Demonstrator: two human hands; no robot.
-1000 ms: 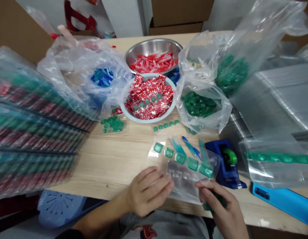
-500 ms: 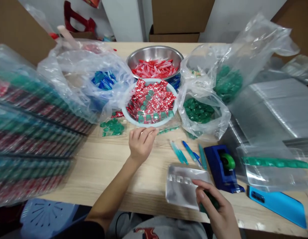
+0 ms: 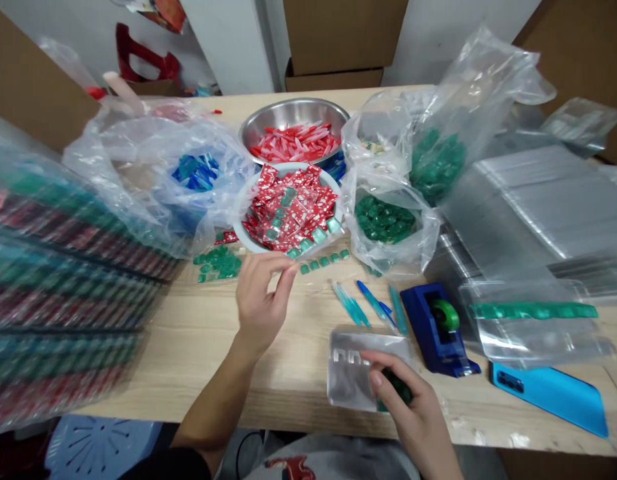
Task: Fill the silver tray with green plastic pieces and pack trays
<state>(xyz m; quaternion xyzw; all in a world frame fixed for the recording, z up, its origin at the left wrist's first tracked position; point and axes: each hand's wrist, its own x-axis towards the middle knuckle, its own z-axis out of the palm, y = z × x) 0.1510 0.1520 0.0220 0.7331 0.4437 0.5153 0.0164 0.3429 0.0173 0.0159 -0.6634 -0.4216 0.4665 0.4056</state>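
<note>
No lettering, brand or number legible; white marks across red packets in pale bowl, centre of frame, too small to read; red print on grey shirt, bottom edge, cut off by frame, no words made out; orange-red package, upper left, blurred, any wording on it unreadable.

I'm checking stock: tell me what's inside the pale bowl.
The pale bowl holds red packets, with a strip of green pieces lying on top; anything beneath the top layer is hidden.
</note>
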